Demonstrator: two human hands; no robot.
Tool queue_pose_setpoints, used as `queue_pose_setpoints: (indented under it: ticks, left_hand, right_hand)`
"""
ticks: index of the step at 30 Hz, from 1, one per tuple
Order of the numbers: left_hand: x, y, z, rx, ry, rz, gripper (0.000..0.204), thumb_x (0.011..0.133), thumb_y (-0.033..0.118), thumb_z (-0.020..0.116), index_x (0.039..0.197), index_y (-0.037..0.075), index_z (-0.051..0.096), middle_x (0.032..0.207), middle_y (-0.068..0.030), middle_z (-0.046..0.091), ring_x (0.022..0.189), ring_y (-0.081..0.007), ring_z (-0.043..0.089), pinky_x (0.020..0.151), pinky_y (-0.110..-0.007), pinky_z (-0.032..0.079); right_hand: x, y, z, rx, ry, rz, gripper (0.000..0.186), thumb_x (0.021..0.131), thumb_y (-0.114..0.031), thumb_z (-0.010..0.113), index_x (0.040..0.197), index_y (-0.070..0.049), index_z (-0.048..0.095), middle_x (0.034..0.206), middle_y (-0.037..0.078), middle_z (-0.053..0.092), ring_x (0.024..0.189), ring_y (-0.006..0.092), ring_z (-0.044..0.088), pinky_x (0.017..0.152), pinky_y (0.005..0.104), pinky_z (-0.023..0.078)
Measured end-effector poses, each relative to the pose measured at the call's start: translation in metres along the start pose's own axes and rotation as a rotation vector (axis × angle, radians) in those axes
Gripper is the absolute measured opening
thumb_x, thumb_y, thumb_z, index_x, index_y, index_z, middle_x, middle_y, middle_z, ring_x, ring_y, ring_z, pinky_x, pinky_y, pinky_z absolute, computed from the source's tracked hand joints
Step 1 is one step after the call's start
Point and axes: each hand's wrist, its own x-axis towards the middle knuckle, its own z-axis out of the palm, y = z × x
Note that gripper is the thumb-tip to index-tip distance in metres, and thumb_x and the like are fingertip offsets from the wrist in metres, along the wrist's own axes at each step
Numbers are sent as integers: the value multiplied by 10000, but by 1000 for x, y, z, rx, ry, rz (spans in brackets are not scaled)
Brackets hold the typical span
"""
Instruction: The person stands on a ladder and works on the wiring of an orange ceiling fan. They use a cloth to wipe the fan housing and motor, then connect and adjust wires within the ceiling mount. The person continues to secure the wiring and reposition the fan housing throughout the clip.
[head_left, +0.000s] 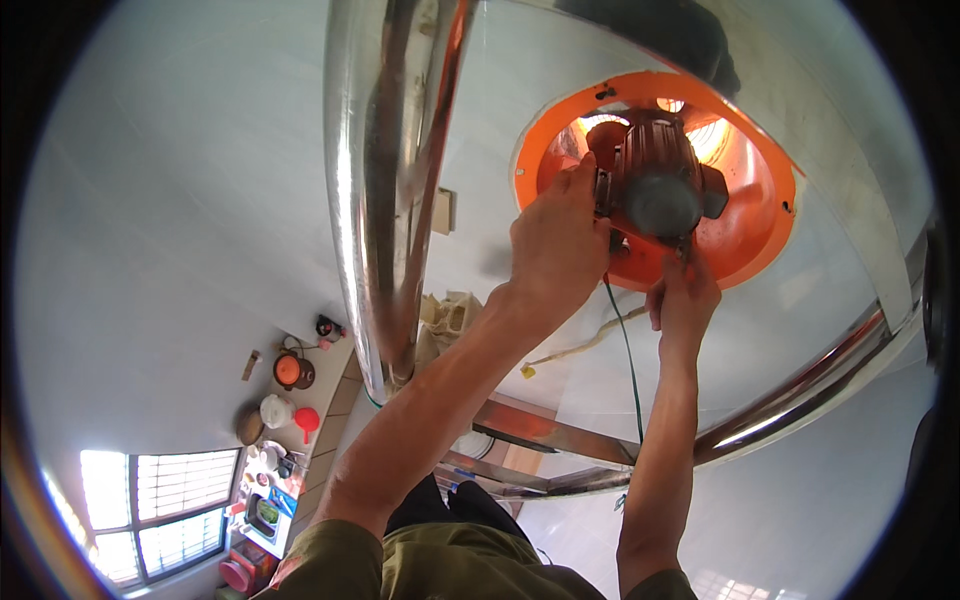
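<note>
A dark motor (662,185) sits inside the round orange fan housing (745,250) in the white surface above me. My left hand (555,235) grips the motor's left side, its fingers reaching up along a bracket there. My right hand (683,295) is at the underside of the motor, fingers closed on a small fitting (682,245) that is partly hidden by them. A thin green wire (627,350) hangs from the housing between my arms, and a pale cable (570,348) with a yellow end lies beside it.
Curved shiny metal tubes (365,200) and a crossbar (540,430) frame the space around my arms. Far below at the left are a counter (330,385) with pots, a red scoop (306,422) and a sink (266,515), beside a barred window (185,485).
</note>
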Motion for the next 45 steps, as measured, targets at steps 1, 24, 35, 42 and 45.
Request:
queue_pose_setpoints:
  ticks: [1, 24, 35, 42, 45]
  left_hand:
    - [5, 3, 1, 43, -29, 30, 721, 921, 90, 703, 1577, -41, 435, 1232, -222, 701, 1031, -373, 746, 900, -485, 597]
    - [32, -29, 24, -73, -68, 178, 669, 945, 160, 741, 1552, 3, 509, 1213, -232, 775, 1105, -343, 774, 945, -437, 592]
    - [-35, -26, -8, 40, -299, -31, 280, 974, 148, 678, 1227, 71, 769, 864, -132, 771, 778, -331, 742, 767, -437, 573]
    - [-15, -27, 13, 286, -231, 90, 246, 1002, 215, 630, 1173, 128, 784, 850, -157, 765, 797, -365, 743, 720, -488, 571]
    - [-10, -20, 20, 289, -245, 58, 217, 1007, 218, 615, 1097, 101, 774, 887, -160, 777, 863, -372, 760, 763, -511, 592]
  right_hand:
    - [0, -1, 1, -14, 7, -3, 333, 1027, -77, 617, 1346, 11, 656, 553, 25, 541, 377, 97, 479, 320, 266, 289]
    - [5, 6, -4, 72, -17, -6, 354, 1012, -47, 606, 1356, 11, 667, 793, 63, 688, 520, 133, 627, 462, 292, 451]
    - [-45, 31, 1, -370, 42, -361, 261, 962, -73, 658, 1202, -76, 761, 826, 131, 768, 731, 274, 750, 700, 392, 578]
    - [-33, 18, 17, -629, -67, -338, 208, 965, -123, 669, 1141, -86, 773, 905, 129, 782, 827, 375, 744, 751, 479, 575]
    - [-32, 23, 19, -638, -56, -362, 205, 966, -125, 670, 1143, -89, 767, 919, 126, 780, 822, 373, 743, 745, 486, 575]
